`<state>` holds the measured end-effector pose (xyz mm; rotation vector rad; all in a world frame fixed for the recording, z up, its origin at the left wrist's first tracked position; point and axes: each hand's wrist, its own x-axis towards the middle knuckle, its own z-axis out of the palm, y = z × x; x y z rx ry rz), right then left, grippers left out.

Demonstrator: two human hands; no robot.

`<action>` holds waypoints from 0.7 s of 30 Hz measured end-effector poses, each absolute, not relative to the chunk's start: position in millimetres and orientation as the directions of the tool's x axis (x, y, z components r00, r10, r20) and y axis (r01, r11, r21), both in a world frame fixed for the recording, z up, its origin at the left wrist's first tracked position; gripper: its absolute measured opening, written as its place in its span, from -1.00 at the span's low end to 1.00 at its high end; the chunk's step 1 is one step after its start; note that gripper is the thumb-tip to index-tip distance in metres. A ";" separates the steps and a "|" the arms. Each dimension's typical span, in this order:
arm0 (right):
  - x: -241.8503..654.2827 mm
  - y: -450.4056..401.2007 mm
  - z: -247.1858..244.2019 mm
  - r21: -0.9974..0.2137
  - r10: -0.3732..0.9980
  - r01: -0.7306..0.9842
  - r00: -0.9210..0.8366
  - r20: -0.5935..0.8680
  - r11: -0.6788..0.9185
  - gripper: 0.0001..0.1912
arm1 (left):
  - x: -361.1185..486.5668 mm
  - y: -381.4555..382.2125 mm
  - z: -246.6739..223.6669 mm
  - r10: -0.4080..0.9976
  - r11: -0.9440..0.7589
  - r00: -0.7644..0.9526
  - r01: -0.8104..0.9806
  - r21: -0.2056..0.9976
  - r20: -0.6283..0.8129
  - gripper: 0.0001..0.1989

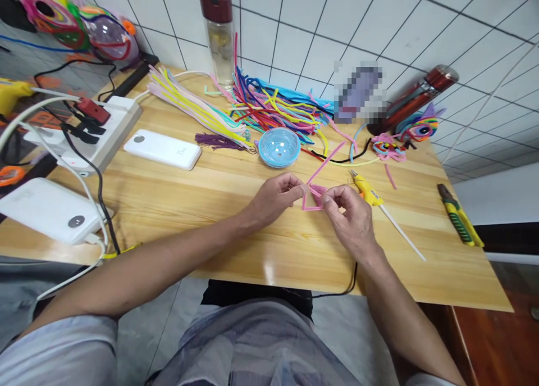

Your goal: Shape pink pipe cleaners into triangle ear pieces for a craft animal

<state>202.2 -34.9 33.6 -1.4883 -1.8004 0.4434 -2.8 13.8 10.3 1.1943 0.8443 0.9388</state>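
Between my hands is a pink pipe cleaner [325,162] bent into an angular shape, its long free end pointing up and to the right. My left hand [281,198] pinches it at a bend between thumb and fingertips. On the other side my right hand [348,210] pinches the pink piece, beside a denser pink section partly covered by the fingers. Just beyond my hands sits a blue bowl [278,148]. A yellow glue gun [367,188] with a white glue stick lies to the right of my right hand.
Loose pipe cleaners [273,105] lie heaped along the wall. Power banks [162,149] and a power strip [105,127] with cables occupy the left. A clear bottle [219,43] and a red flask [415,96] stand behind. Pliers [458,214] rest near the right edge.
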 end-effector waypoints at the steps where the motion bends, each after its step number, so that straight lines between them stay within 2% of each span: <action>1: 201.8 -34.6 33.2 -0.668 0.944 0.693 -0.055 0.326 0.271 -0.87 | -3.2 13.7 9.7 0.923 0.114 0.383 -0.149 0.982 -0.048 -0.71; 7: 202.2 -35.4 32.4 -0.660 0.949 0.703 -0.069 0.307 0.265 -0.82 | -6.1 12.3 7.3 0.921 0.093 0.388 -0.188 0.978 -0.014 -0.80; 14: 204.0 -35.2 31.0 -0.861 0.990 0.488 -0.067 0.125 0.142 -0.70 | -6.1 10.0 8.8 0.917 0.097 0.398 -0.202 0.975 -0.009 -0.87; 17: 199.5 -30.1 33.0 -0.886 0.994 0.452 -0.085 0.070 0.101 -0.69 | -5.7 9.4 9.2 0.916 0.093 0.401 -0.216 0.972 0.001 -0.89; 21: 188.7 -20.9 36.9 -0.894 0.991 0.430 -0.101 0.092 0.127 -0.77 | -6.8 9.5 11.2 0.907 0.093 0.422 -0.220 0.971 0.009 -0.87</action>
